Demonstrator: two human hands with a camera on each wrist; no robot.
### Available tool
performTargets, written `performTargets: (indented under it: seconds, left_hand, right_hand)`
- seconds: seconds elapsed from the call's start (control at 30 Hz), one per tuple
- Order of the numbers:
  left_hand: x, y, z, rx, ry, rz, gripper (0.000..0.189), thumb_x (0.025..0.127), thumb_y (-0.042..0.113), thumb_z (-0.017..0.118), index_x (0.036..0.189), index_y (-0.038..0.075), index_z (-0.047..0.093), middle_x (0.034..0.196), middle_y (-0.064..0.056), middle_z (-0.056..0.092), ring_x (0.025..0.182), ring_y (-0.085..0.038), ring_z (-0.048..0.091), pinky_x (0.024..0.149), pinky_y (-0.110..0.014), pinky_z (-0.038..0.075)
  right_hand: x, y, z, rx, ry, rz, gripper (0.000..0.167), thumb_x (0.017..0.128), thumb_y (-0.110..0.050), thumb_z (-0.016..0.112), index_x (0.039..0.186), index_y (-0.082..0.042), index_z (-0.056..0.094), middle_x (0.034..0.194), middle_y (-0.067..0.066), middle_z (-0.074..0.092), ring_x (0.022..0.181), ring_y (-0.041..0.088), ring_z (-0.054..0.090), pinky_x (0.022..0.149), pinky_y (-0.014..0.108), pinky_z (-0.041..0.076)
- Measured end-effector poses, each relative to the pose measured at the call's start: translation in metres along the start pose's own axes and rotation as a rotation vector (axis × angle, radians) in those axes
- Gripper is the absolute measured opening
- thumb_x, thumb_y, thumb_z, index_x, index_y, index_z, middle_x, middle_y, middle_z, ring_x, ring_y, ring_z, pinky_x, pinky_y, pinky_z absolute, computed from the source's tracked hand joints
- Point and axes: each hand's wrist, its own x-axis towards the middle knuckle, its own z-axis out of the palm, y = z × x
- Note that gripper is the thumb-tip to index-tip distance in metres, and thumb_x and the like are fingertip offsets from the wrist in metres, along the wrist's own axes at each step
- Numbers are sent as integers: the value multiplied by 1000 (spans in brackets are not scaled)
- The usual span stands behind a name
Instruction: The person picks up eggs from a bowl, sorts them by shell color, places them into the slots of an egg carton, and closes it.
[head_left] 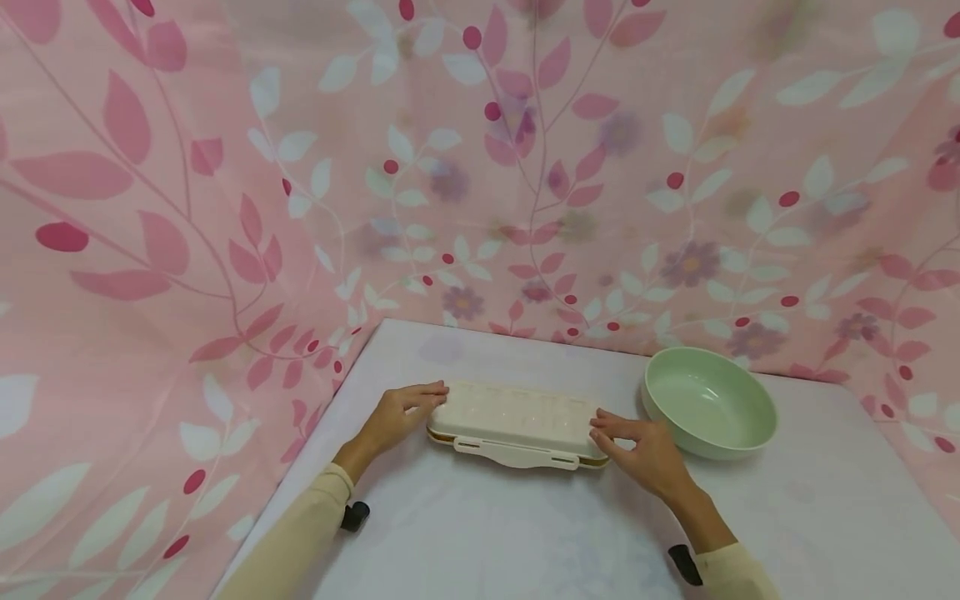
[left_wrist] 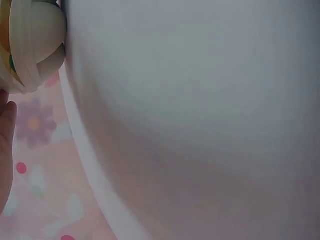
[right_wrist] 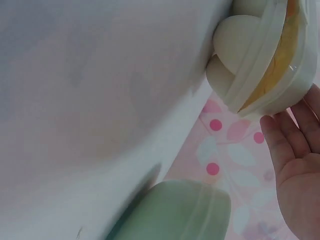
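Observation:
A cream plastic egg box [head_left: 517,421] lies on the white table, its long clip flap facing the front. Rounded cup shapes [right_wrist: 237,45] bulge from its underside in the right wrist view. Between lid and base a yellow-orange strip [right_wrist: 275,67] shows; what it belongs to cannot be made out. My left hand [head_left: 393,421] touches the lid at its left end with the fingers fairly straight. At the other end, the extended fingers of my right hand [head_left: 641,450] rest against the lid. Only a bit of the left hand's fingers [left_wrist: 7,135] appears in the left wrist view.
A light green bowl [head_left: 708,408] stands to the right of the box, close behind my right hand. The white table [head_left: 517,542] ends at a pink curtain [head_left: 525,167] with a leaf and flower print, at the back and left.

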Motion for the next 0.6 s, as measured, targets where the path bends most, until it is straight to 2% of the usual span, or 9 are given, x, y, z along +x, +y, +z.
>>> performTargets:
  seconds: [0.13,0.27,0.33,0.43,0.53,0.6]
  left_hand:
    - [-6,-2,2,86,-32,106,26,91,13,69,113,-1,72,124,-13,65,120,-32,57,99,-44,47]
    - [-5,0,3,252,-50,256,36,82,15,78,111,-6,71,123,-16,65,116,-34,60,91,-45,52]
    - [-3,4,2,295,-72,295,36,80,15,80,109,-5,71,123,-16,65,115,-33,61,90,-43,53]
    - [2,11,2,277,-178,285,33,81,13,80,111,1,73,127,-13,64,120,-28,58,94,-40,51]
    - [5,19,4,237,-288,233,33,82,12,78,115,5,72,129,-10,62,124,-24,55,99,-39,47]
    - [5,23,6,231,-324,193,41,80,15,81,118,6,71,131,-8,61,125,-23,54,101,-40,46]
  right_hand:
    - [-4,1,5,-71,-12,-91,16,85,-25,77,95,-13,80,108,0,72,110,19,65,88,9,45]
    - [-7,-1,7,-161,-18,-202,18,80,-20,81,93,-8,80,108,3,72,110,20,65,83,28,55]
    - [-6,-3,8,-194,-12,-238,22,77,-19,82,93,-5,79,107,6,73,108,22,66,82,37,56]
    - [-2,-8,9,-237,2,-236,28,73,-23,85,90,-3,78,101,8,74,105,24,67,88,45,53]
    - [1,-14,14,-306,-1,-198,38,68,-34,88,89,-4,77,100,10,73,103,27,67,99,51,46]
    - [1,-17,18,-350,-25,-183,49,65,-42,89,94,-5,76,102,11,70,98,27,67,99,50,46]
